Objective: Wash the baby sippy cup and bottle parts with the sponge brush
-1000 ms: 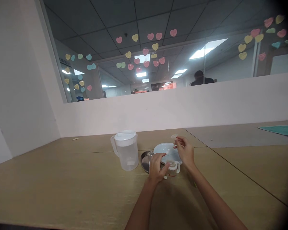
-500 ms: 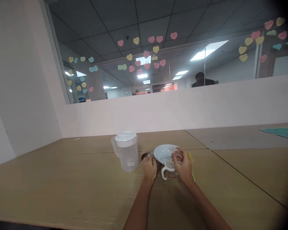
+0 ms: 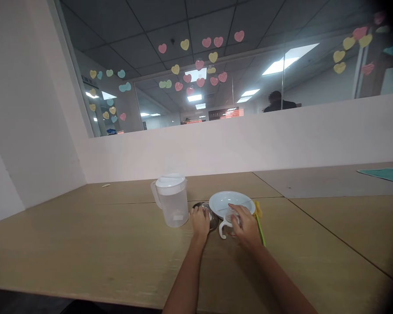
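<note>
My left hand has its fingers curled over a round metal dish, on something I cannot make out. My right hand is at a small clear jar with a white curved handle, its fingers bent over the jar's top and right side. Behind the jar lies a white oval plate, its front edge partly hidden by my right hand. To the left of the metal dish stands a translucent pitcher with a white lid.
A yellow and green utensil lies right of my right hand. A teal cloth is at the far right of the table. Behind the window with heart-shaped notes, a person shows.
My right hand has moved left and over the jar, its fingers now on the jar's top. My left hand remains over the metal dish. The camera view has shifted slightly.
</note>
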